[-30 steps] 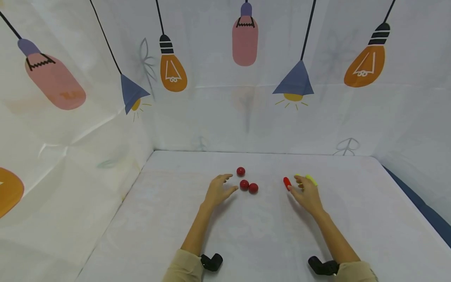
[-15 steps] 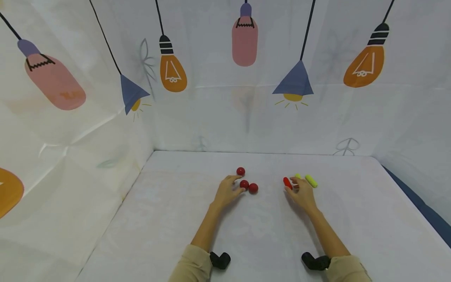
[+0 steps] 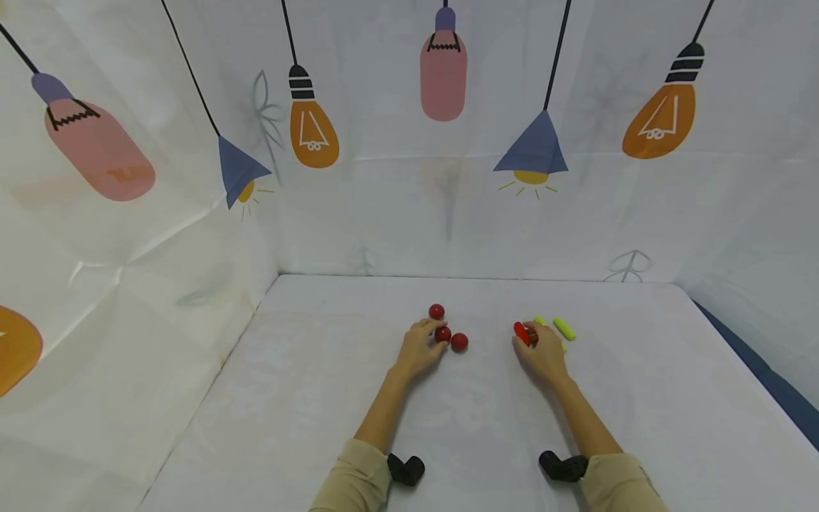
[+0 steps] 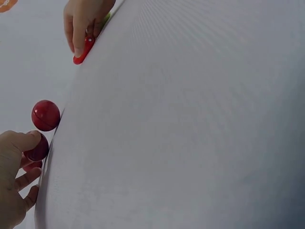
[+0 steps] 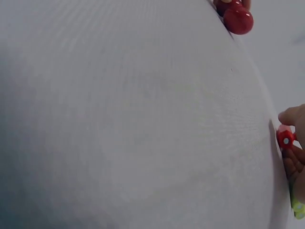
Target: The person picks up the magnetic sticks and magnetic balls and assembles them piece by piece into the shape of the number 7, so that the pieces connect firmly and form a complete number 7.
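Observation:
Around the middle red ball, my left hand has its thumb and forefinger on either side, pinching it on the white table. A second red ball lies just beyond the fingers, and a third red ball sits close on the right. In the left wrist view the thumb rests on the shiny held ball. My right hand pinches a short red stick with rounded ends between thumb and fingers. Beside that hand lies a yellow-green stick; another yellow-green stick is partly hidden behind the fingers.
The white tabletop stretches between both arms. A printed white sheet with lamp drawings stands along the table's back, and another rises at the left. Black wrist cameras sit at both sleeves.
My left hand has moved right and its thumb and finger have closed around the middle ball. The right hand has shifted left onto the red stick, uncovering more of the yellow-green sticks.

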The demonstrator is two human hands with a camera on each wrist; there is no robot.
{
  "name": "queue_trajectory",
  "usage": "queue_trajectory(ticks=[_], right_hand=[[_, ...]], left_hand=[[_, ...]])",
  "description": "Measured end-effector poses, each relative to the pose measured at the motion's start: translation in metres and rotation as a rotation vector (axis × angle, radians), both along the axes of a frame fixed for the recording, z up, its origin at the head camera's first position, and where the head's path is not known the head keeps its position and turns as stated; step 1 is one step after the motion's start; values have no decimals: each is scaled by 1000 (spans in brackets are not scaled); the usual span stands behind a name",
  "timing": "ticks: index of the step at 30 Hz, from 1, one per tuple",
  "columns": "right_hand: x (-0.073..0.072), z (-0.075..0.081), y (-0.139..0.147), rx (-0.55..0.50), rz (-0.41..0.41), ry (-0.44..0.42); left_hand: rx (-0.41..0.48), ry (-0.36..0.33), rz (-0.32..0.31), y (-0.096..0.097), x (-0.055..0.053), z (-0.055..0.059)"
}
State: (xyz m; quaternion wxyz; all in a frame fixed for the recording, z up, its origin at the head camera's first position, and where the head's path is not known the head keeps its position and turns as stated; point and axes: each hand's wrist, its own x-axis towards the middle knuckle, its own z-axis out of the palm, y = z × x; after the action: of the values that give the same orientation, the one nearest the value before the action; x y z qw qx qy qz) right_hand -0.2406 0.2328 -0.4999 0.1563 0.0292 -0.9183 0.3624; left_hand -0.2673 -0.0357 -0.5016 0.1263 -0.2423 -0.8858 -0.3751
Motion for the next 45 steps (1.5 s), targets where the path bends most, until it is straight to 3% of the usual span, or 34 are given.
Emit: queue_trajectory(ticks=[7, 13, 22, 35, 45], right_hand=[[-2, -2, -2, 11, -32, -21], [-3, -3, -5, 41, -64, -14], [-4, -1, -6, 52, -59, -37], [-1, -3, -7, 5, -58, -4], [4, 0, -7, -71, -29, -41]], left_hand=[[2, 10, 7, 2, 2, 2], [-9, -24, 42, 2, 4, 3], [41, -61, 99, 0, 4, -4], [153, -153, 37, -16, 17, -1], [149, -140, 35, -20, 21, -4]])
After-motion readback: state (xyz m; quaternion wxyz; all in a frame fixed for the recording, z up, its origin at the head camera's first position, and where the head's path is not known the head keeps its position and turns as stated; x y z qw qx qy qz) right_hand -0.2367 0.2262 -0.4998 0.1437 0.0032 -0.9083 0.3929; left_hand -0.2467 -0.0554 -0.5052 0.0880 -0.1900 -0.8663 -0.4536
